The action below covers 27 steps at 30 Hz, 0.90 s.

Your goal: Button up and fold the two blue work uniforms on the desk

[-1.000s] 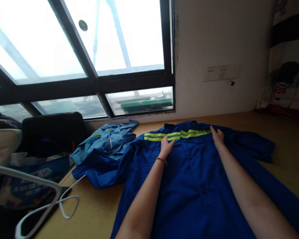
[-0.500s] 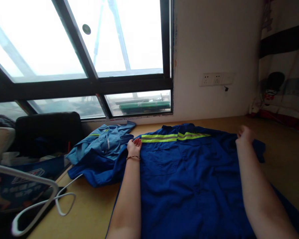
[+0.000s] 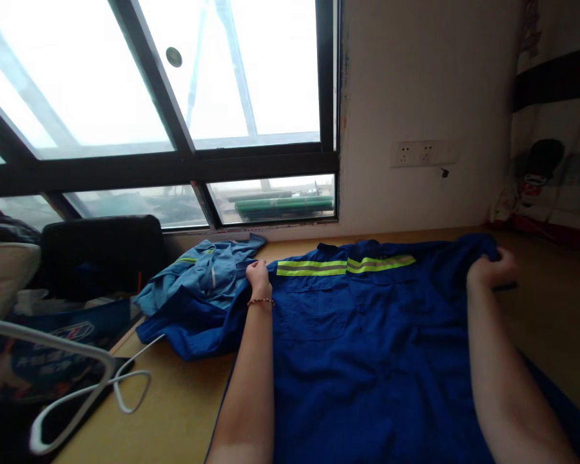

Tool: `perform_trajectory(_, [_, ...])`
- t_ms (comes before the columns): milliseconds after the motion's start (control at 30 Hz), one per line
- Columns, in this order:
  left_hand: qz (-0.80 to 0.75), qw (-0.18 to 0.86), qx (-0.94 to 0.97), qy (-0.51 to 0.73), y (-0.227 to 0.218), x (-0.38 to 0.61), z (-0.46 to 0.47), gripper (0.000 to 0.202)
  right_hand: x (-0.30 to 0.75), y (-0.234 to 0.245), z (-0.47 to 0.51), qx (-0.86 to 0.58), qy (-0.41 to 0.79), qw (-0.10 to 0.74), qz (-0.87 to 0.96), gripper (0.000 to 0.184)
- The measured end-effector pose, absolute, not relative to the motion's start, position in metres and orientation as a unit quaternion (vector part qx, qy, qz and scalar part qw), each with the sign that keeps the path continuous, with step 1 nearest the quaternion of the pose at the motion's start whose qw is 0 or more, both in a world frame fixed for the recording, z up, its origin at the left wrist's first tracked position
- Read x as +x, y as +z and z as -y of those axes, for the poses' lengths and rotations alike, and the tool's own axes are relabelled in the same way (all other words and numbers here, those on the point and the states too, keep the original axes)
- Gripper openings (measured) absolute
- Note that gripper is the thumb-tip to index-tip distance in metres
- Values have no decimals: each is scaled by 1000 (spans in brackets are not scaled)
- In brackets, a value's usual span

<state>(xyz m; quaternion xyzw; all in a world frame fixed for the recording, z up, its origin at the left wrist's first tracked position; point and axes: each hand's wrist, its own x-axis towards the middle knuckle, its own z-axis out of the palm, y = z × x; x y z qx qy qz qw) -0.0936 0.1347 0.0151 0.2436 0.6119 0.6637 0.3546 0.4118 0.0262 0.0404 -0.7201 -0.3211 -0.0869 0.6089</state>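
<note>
A dark blue work jacket point(image 3: 367, 348) with yellow-green reflective stripes point(image 3: 345, 265) lies spread flat on a wooden table point(image 3: 183, 399). My left hand point(image 3: 258, 278), a bead bracelet on its wrist, is closed on the jacket's left shoulder edge. My right hand point(image 3: 490, 270) grips the jacket's right shoulder, lifting a fold of the cloth slightly off the table. Both forearms reach across the jacket's body.
A lighter blue garment point(image 3: 200, 287) lies crumpled at the jacket's left. A white hanger point(image 3: 72, 386) sits at the table's left edge beside a black bag point(image 3: 101, 258) and a printed bag point(image 3: 53, 354). A window and a wall with sockets point(image 3: 423, 153) stand behind.
Both hands moved outward from the jacket's collar area to its shoulders. The right hand has closed on the right shoulder cloth and pulled it outward; the left hand closed on the left edge.
</note>
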Motion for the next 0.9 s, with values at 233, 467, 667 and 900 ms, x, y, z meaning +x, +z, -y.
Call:
perform_trajectory(233, [-496,595,355,523,28,-55,-118,28,265,127,-22,-453,177,377,788,39])
perform_trajectory(467, [-469,680,429,365,9,-26,-109,63,180,62,-36,-483,320,-134,804,32])
perform_trajectory(667, [-475,650,482,345,3,-14,-107,59,221,70,-54,-661,207,44,719,38])
perform_trajectory(900, [-448,588,598,310,14,15,-87,55,222,29,-78,-697,104,260,660,46])
